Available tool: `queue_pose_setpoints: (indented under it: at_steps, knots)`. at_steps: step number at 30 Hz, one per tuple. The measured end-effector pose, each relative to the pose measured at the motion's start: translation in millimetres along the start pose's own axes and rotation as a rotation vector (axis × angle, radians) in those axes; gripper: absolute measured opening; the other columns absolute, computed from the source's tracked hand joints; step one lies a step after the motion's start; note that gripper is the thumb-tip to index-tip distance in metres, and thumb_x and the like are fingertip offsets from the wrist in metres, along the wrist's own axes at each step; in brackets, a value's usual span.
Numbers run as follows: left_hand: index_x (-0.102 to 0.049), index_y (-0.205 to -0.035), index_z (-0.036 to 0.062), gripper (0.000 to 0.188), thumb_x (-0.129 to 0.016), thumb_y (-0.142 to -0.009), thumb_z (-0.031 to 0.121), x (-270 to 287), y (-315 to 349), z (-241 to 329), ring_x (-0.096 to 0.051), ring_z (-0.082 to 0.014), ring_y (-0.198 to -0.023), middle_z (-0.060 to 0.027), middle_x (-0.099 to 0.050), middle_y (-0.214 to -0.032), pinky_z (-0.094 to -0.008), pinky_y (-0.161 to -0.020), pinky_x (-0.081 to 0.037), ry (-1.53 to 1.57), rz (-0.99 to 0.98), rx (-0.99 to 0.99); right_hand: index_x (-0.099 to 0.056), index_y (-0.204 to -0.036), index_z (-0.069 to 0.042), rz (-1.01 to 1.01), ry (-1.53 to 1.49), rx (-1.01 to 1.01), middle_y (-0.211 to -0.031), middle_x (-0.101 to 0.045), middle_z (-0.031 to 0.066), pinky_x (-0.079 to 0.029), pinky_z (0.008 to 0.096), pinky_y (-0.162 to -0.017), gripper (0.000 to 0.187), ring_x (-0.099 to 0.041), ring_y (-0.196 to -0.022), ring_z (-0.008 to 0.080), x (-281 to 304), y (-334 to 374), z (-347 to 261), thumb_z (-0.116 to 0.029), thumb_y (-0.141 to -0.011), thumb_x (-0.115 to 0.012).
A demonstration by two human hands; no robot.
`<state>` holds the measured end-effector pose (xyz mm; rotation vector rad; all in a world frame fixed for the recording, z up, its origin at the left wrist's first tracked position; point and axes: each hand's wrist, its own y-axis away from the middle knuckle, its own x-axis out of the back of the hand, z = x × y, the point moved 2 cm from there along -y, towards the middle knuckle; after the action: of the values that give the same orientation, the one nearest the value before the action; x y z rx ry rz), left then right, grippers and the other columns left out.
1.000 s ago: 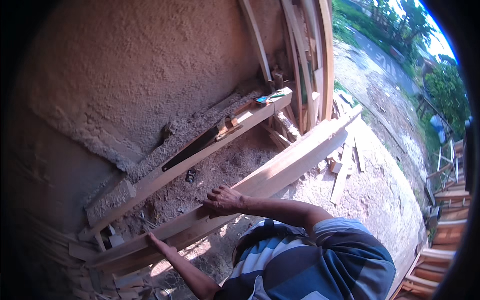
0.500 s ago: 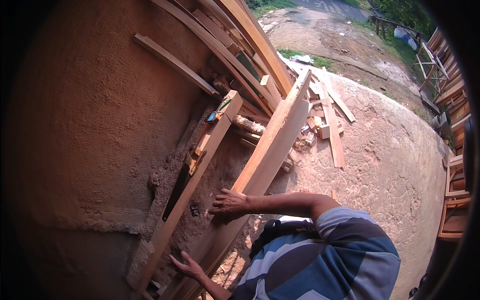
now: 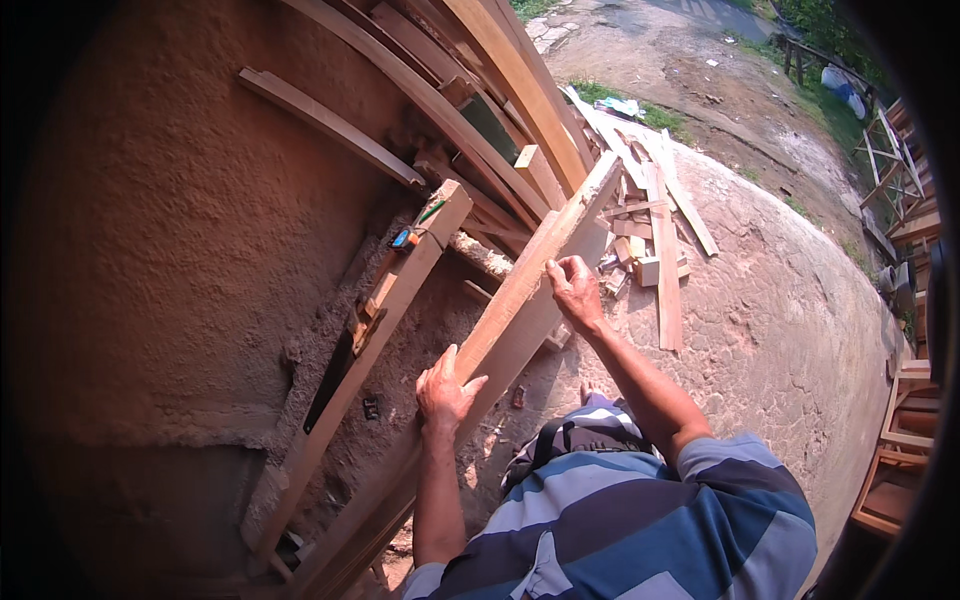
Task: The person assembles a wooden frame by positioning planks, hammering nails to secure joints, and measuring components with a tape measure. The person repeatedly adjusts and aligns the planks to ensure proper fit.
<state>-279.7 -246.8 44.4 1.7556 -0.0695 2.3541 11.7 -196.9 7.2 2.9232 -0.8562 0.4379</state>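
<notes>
A long pale wooden plank (image 3: 535,270) lies slanted across the middle of the view, its far end up near a stack of leaning boards. My left hand (image 3: 443,388) grips its near part, fingers over the upper edge. My right hand (image 3: 574,290) holds the plank's right edge further along. My striped blue shirt fills the lower middle. A second plank (image 3: 375,330) lies parallel on the left.
A small blue and orange object (image 3: 404,239) sits on the left plank's far end. Several curved boards (image 3: 470,95) lean against an earthen wall (image 3: 150,250). Short offcuts (image 3: 660,250) litter the sawdust ground. Wooden frames (image 3: 900,420) stand at the right edge.
My right hand has slid further up the plank and my left hand has come up onto its near part. The view has swung so the planks look steeper.
</notes>
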Motion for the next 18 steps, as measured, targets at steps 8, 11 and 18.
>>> queue_pose_setpoints:
  at_steps: [8, 11, 18]
  knots:
    - [-0.064, -0.116, 0.0144, 0.058, -0.086, -0.073, 0.048, 9.3, -13.9, 18.0, -0.071, -0.0412, -0.093, -0.0184, -0.075, -0.096, -0.0509, -0.082, -0.055, -0.038, -0.048, 0.159, -0.058, -0.08, -0.001, -0.325, 0.006, -0.171, -0.065, -0.065, 0.0085, -0.055, 0.0319, -0.05, 0.053, -0.071, -0.058, 0.0189, -1.7, -60.5, 20.0, -0.05, -0.1, -0.057]
    - [-0.064, -0.115, 0.0141, 0.059, -0.086, -0.073, 0.048, 8.5, -14.0, 19.0, -0.071, -0.041, -0.093, -0.0184, -0.075, -0.096, -0.0507, -0.081, -0.055, -0.046, -0.026, 0.15, -0.059, -0.078, 0.0, -0.327, -0.018, -0.106, -0.062, -0.064, 0.0085, -0.054, 0.0321, -0.049, 0.048, -0.069, -0.055, 0.0187, -0.6, -61.5, 18.2, -0.04, -0.104, -0.052]
    - [-0.064, -0.114, 0.0138, 0.056, -0.085, -0.074, 0.047, 4.7, -9.6, 23.1, -0.072, -0.0401, -0.092, -0.0175, -0.075, -0.096, -0.05, -0.079, -0.055, -0.082, -0.008, 0.15, -0.056, -0.076, -0.002, -0.307, -0.271, -0.189, -0.059, -0.056, 0.0061, -0.049, 0.0311, -0.045, 0.04, -0.063, -0.048, 0.0171, 3.1, -54.8, 26.9, -0.03, -0.104, -0.05]
